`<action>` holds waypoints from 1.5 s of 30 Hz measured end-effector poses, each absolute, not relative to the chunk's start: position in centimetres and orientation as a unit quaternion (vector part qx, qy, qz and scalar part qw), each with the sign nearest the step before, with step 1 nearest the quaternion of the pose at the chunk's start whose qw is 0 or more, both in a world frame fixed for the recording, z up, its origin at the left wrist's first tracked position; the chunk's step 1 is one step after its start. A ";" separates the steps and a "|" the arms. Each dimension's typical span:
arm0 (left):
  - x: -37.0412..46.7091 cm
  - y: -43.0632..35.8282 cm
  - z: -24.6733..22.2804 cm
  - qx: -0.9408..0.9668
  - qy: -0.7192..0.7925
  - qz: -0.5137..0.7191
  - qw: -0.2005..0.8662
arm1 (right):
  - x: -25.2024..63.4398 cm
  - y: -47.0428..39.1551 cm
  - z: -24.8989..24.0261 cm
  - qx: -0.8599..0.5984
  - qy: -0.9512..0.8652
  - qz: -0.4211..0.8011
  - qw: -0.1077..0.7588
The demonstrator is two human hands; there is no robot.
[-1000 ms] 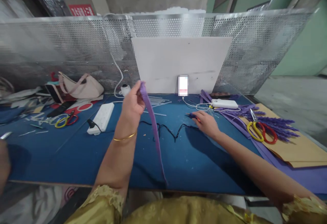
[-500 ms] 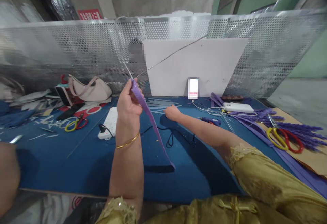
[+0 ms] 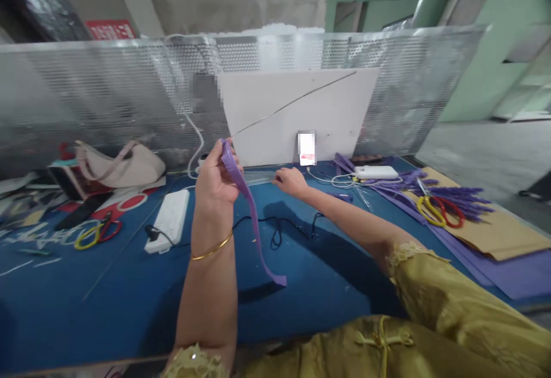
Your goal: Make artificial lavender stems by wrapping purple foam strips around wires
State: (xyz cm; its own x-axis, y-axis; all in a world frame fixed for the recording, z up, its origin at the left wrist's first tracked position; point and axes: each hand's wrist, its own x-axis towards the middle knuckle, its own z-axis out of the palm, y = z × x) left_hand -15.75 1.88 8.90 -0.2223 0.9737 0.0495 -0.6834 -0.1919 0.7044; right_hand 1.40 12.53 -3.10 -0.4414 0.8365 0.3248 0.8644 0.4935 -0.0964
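Raised over the table, my left hand [image 3: 216,176] pinches the top of a purple ribbon-like strip [image 3: 253,211] together with a thin wire [image 3: 297,100]. From the fingers, the wire slants up to the right, while the strip hangs down with its lower end curled near the tabletop. My right hand [image 3: 291,182] is farther forward, its fingers curled together beside flat translucent strips [image 3: 260,177] at the back of the table. What those fingertips hold, if anything, is hidden.
A white power strip [image 3: 169,220] stands left of my left arm, near scissors [image 3: 98,232] and a handbag [image 3: 120,164]. To the right are a white power bank [image 3: 376,172], a second pair of scissors [image 3: 441,211] and purple flower stems [image 3: 469,197]. A phone [image 3: 307,148] leans against a white board [image 3: 271,96].
My view has turned to the right. The right hand has shifted a little rightward over the table, its fingers more curled. The purple strip's hanging end has bent, still held by the left hand.
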 end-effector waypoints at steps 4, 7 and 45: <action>-13.8 1.3 9.6 0.237 0.287 0.701 0.609 | 7.1 6.6 -2.8 -0.493 -0.835 -0.035 0.241; -11.7 0.1 10.4 0.227 0.294 0.680 0.632 | 11.6 2.6 -3.4 -0.513 -0.806 -0.043 0.292; 3.5 -1.4 -3.3 0.367 0.415 0.524 0.647 | 20.4 4.0 -6.8 -0.527 -0.627 0.256 0.514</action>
State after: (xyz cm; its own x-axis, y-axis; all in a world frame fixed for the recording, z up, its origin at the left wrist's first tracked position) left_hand 3.55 -1.43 -3.31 0.1061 0.9828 -0.1514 -0.3735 0.1805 0.9099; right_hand 20.40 3.99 -6.76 0.0839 0.9233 0.3747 0.3968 0.3140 -0.8625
